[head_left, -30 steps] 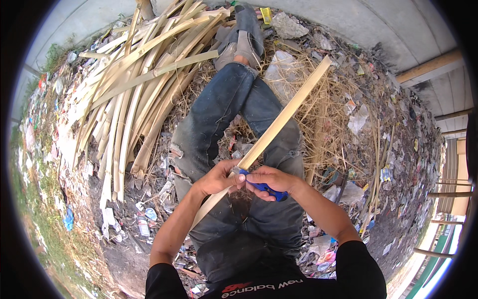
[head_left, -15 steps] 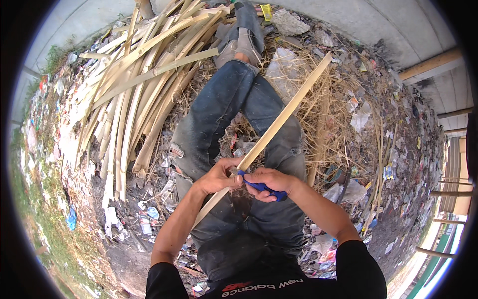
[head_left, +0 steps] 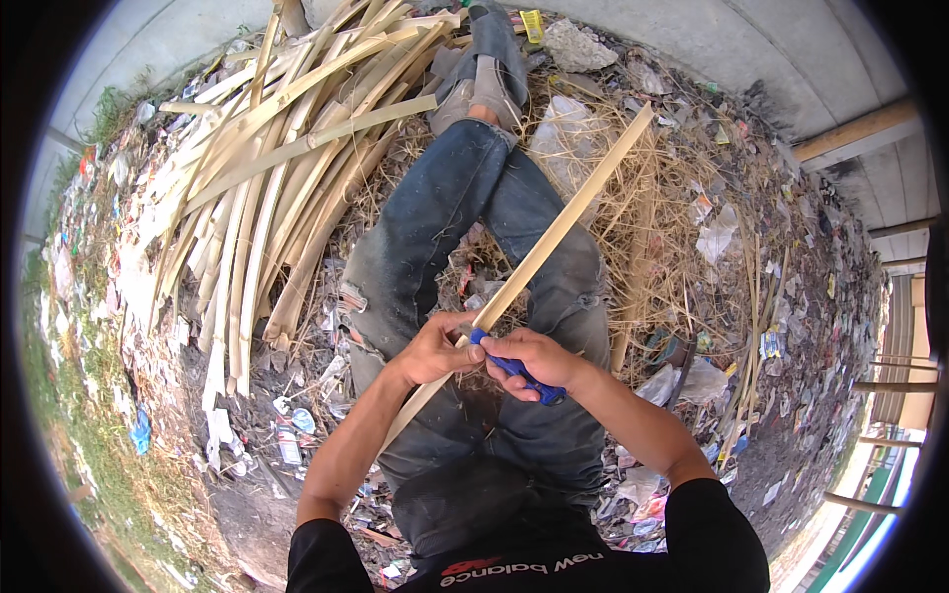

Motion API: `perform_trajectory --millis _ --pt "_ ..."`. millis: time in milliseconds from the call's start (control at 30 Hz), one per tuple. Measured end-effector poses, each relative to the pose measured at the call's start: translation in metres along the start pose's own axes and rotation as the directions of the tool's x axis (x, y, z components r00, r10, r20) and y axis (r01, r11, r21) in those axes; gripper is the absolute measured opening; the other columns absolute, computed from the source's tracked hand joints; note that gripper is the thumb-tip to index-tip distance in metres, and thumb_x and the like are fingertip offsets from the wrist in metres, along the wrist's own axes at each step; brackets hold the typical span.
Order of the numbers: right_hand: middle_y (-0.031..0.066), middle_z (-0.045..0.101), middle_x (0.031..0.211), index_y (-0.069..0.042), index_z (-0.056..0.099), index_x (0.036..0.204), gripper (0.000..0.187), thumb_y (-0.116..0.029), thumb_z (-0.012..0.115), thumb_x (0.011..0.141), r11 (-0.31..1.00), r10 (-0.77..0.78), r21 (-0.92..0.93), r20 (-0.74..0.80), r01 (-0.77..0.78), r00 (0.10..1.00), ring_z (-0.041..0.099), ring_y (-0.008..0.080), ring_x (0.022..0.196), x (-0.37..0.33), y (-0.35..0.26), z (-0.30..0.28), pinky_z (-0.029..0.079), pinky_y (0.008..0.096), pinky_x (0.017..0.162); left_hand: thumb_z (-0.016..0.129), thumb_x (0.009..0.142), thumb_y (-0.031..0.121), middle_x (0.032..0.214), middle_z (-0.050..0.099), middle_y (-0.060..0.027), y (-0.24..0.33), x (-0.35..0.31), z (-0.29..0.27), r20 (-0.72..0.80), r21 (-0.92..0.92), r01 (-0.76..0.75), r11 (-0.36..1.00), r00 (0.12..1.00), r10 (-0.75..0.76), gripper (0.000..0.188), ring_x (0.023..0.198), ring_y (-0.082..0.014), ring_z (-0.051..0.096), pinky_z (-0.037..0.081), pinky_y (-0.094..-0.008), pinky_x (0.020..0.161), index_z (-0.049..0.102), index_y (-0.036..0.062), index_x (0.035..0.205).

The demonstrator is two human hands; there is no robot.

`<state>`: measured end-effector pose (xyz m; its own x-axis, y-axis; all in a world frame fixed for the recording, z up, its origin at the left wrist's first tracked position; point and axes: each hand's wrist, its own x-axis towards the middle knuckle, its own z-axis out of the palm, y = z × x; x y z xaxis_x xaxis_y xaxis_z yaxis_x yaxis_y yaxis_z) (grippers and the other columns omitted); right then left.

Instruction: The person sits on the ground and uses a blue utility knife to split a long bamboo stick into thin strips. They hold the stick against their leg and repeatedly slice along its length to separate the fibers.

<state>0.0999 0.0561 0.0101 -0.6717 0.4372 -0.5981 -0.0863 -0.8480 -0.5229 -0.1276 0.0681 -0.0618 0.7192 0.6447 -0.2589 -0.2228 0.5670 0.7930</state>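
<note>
A long pale bamboo strip (head_left: pixel 568 228) slants across my lap, its far end up to the right and its near end low on the left. My left hand (head_left: pixel 438 349) is closed around the strip between my thighs. In my right hand (head_left: pixel 535 359) is a blue-handled knife (head_left: pixel 519 370), its front end against the strip beside my left fingers. The knife's blade is mostly hidden by the strip and my fingers. My bent legs in torn jeans (head_left: pixel 435 212) lie beneath, ankles crossed.
A big heap of split bamboo strips (head_left: pixel 262 188) lies at the far left. Thin shavings (head_left: pixel 633 237) cover the ground right of my legs. Litter is strewn around, with a broken concrete chunk (head_left: pixel 578 46) by my feet and a grey wall (head_left: pixel 791 59) behind.
The knife and my right hand have shifted very slightly, with the handle's rear end moving a little left and nearer. The strip's far end has swung slightly left.
</note>
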Motion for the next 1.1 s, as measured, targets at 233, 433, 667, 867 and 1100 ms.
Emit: perform_trajectory --millis 233,433,667,867,1100 --pt "0.003 0.051 0.061 -0.002 0.06 0.084 0.051 -0.043 0.05 0.112 0.986 -0.129 -0.125 -0.156 0.11 0.979 0.05 0.0124 0.043 0.004 0.02 0.002 0.042 0.0276 0.04 0.076 0.101 0.025 0.083 0.068 -0.0001 0.002 0.001 0.003 -0.09 0.141 0.043 0.989 0.995 -0.03 0.037 0.066 -0.0059 0.056 0.047 -0.0219 0.057 0.067 0.0 0.127" --pt "0.0034 0.053 0.063 -0.004 0.057 0.084 0.051 -0.045 0.048 0.112 0.923 -0.373 -0.076 -0.42 0.377 0.828 0.052 0.0122 0.045 0.033 0.04 0.014 0.043 0.0277 0.041 0.069 0.105 0.036 0.077 0.07 -0.0041 -0.001 0.018 0.013 -0.271 0.228 0.049 0.972 0.962 0.015 0.038 0.06 -0.0067 0.055 0.044 -0.0215 0.053 0.07 -0.0011 0.109" --pt "0.003 0.048 0.06 -0.001 0.059 0.088 0.05 -0.042 0.048 0.113 0.989 -0.115 -0.089 0.068 0.121 0.991 0.046 0.0113 0.041 0.003 -0.003 -0.009 0.041 0.027 0.037 0.085 0.09 0.044 0.107 0.068 0.001 -0.003 0.007 0.004 -0.121 0.157 -0.074 0.985 0.988 0.094 0.075 0.092 -0.0062 0.058 0.049 -0.0252 0.079 0.058 -0.0013 0.143" --pt "0.001 0.05 0.065 -0.001 0.061 0.09 0.047 -0.043 0.052 0.111 0.997 0.074 0.01 0.143 -0.076 0.987 0.046 0.0082 0.044 0.002 -0.008 -0.022 0.039 0.0245 0.035 0.089 0.087 0.037 0.113 0.068 0.0021 0.002 0.008 0.006 -0.074 0.195 -0.044 0.98 0.995 0.06 0.08 0.097 -0.0047 0.056 0.049 -0.0244 0.083 0.056 -0.0025 0.149" --pt "0.0005 0.05 0.066 -0.003 0.06 0.089 0.047 -0.043 0.051 0.112 0.995 -0.068 0.071 -0.031 0.07 0.997 0.048 0.008 0.047 0.017 0.014 -0.021 0.043 0.0261 0.038 0.08 0.098 0.03 0.092 0.073 0.0002 -0.003 0.011 0.01 -0.229 0.187 -0.064 0.98 0.968 0.106 0.039 0.07 -0.0024 0.055 0.04 -0.0205 0.059 0.073 -0.001 0.12"
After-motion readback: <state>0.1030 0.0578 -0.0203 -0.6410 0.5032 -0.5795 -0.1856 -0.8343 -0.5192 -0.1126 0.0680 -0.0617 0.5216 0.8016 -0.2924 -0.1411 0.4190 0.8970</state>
